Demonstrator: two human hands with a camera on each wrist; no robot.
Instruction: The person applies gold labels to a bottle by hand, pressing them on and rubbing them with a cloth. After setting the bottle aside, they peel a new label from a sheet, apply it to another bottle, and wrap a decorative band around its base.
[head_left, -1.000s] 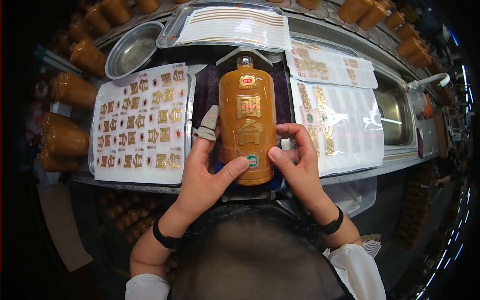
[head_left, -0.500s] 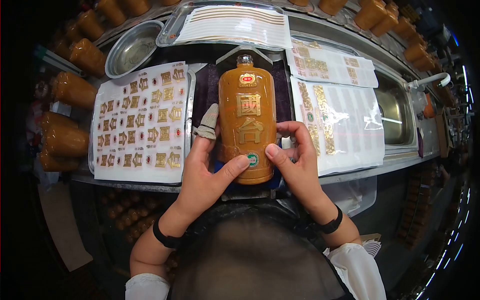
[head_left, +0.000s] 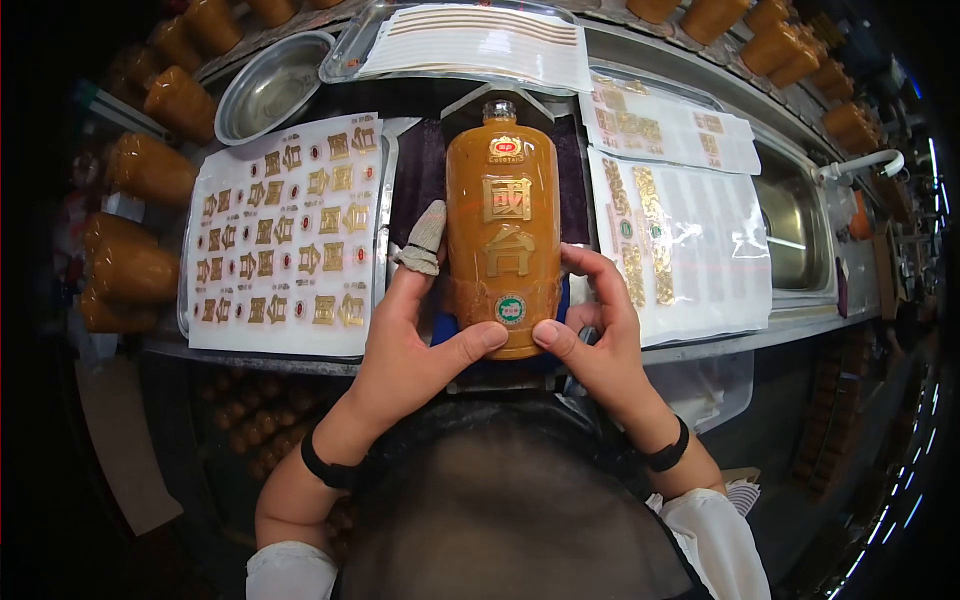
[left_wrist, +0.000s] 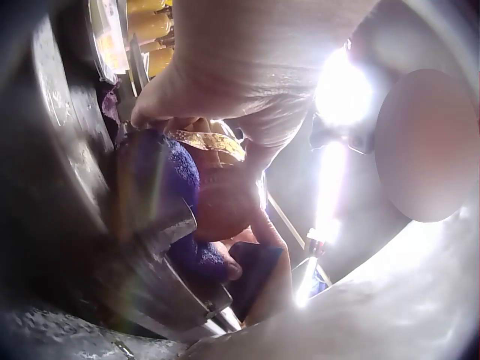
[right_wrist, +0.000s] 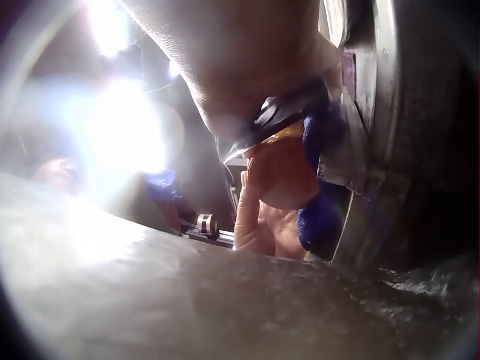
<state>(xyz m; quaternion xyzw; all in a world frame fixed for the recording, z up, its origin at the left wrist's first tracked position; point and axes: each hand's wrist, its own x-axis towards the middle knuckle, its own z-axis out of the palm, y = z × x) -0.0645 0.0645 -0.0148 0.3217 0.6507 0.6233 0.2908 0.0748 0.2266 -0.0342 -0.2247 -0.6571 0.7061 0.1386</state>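
Observation:
In the head view an orange-brown bottle [head_left: 503, 220] with raised gold characters, a red badge and a round green emblem near its base lies face up, neck pointing away. The left hand [head_left: 405, 340] grips its lower left side, a cloth cot on the index finger and the thumb on the front beside the emblem. On the lower right side, the right hand [head_left: 605, 335] holds the bottle with thumb on the front edge and fingers along the side. Both wrist views show the bottle's base [left_wrist: 221, 202] between the hands, against blue cloth [right_wrist: 321, 217].
A sheet of gold and red stickers [head_left: 280, 240] lies on a tray at left. Sticker sheets [head_left: 690, 250] lie at right beside a sink [head_left: 790, 225]. Behind are a metal bowl [head_left: 270, 90] and a tray of white strips [head_left: 475, 45]. More bottles [head_left: 130, 255] stand along the left.
The bottle's visible face has tipped slightly and its base sits higher in view. The right thumb has moved lower on the bottle, closer to the left thumb. The head view has shifted a little.

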